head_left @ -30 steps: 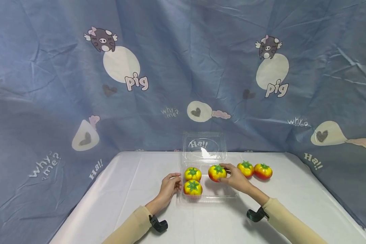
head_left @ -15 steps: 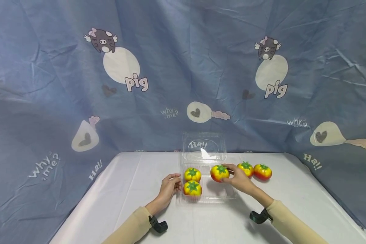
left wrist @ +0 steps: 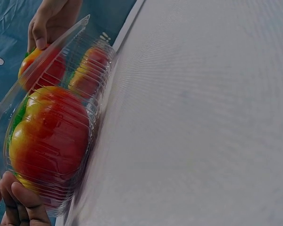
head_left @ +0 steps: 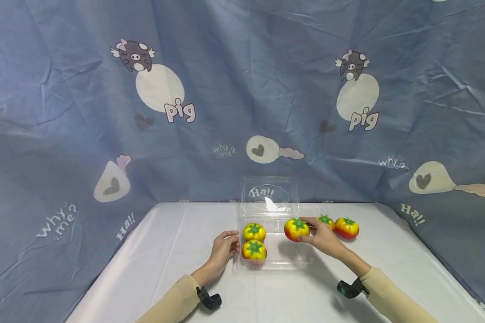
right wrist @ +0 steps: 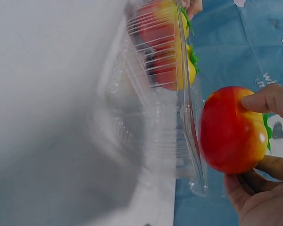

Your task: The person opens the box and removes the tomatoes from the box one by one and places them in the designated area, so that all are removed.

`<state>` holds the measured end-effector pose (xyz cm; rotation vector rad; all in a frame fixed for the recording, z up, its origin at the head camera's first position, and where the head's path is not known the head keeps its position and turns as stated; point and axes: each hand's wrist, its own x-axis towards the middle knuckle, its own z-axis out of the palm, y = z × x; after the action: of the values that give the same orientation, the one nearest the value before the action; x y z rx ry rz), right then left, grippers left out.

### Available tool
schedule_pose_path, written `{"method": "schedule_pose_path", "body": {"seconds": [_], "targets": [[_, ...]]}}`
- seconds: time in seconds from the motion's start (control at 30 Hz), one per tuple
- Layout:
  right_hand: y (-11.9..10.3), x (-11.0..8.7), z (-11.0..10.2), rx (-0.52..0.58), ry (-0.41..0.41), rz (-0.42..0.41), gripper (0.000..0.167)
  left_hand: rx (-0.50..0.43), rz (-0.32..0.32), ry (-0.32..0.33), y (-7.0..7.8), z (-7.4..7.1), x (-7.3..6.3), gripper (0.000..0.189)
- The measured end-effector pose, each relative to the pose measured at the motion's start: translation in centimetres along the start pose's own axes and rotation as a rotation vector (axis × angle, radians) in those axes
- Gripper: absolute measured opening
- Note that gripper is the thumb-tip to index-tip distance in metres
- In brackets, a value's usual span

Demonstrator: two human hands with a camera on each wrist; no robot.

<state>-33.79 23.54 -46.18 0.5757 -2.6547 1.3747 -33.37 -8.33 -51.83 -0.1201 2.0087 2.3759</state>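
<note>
My right hand (head_left: 324, 237) grips a red-and-yellow tomato (head_left: 297, 229) with a green leafy top, thumb on one side and fingers on the other. In the right wrist view this tomato (right wrist: 233, 129) is above the rim of the clear plastic clamshell box (head_left: 283, 260). Two similar tomatoes, a rear one (head_left: 254, 232) and a front one (head_left: 254, 250), sit inside along the box's left side. My left hand (head_left: 223, 252) rests at the box's left wall, its loosely curled fingers (left wrist: 28, 200) against the outside in the left wrist view.
Behind the base, the transparent lid (head_left: 270, 196) stands raised. To the right on the white tabletop (head_left: 186, 242) are two more tomatoes, one (head_left: 326, 220) partly hidden by my right hand, the other (head_left: 346, 228) beside it. A blue printed curtain (head_left: 226, 89) hangs behind.
The right hand has carried its tomato a short way to the right over the box. My left hand has stayed at the left wall.
</note>
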Motion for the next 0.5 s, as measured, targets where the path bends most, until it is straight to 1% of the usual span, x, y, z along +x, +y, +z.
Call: {"method": "schedule_pose_path", "body": {"seconds": [0.33, 0.5], "targets": [[0.5, -0.6, -0.8, 0.004, 0.005, 0.005, 0.06, -0.005, -0.001, -0.002, -0.1, 0.0, 0.1, 0.034], [0.7, -0.9, -1.5, -0.029, 0.02, 0.014, 0.06, -0.008, -0.001, -0.007, -0.1, -0.1, 0.1, 0.036]]}}
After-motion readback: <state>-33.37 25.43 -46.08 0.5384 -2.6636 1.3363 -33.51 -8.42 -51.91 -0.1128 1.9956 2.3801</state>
